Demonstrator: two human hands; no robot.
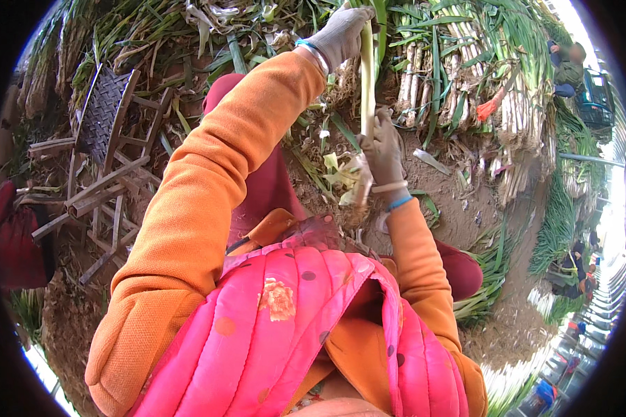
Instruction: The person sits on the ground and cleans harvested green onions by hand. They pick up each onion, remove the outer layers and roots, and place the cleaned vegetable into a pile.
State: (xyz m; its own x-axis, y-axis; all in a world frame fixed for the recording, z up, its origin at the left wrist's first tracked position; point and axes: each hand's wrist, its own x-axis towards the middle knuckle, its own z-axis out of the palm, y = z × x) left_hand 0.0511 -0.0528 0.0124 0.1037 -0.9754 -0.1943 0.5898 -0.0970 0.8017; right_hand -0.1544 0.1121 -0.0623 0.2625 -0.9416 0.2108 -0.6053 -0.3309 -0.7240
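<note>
A long pale leek or large green onion (368, 78) is stretched between my gloved hands, its green leaves running off the top of the view. My left hand (342, 34), in a grey knit glove, grips the stalk high up. Lower down, my right hand (383, 148), also gloved, is closed around the white end. From beneath the right hand hang loose, yellowish outer layers (347, 180) and what look like roots. The exact grip of the right fingers is partly hidden.
Tied bundles of leeks (448, 78) stand ahead and right. A red tie (490, 107) lies across one. Left are a woven-seat wooden chair (104, 114) and a dark red bag (18, 234). Leaf scraps litter the soil (438, 198). A person (571, 65) is at the far right.
</note>
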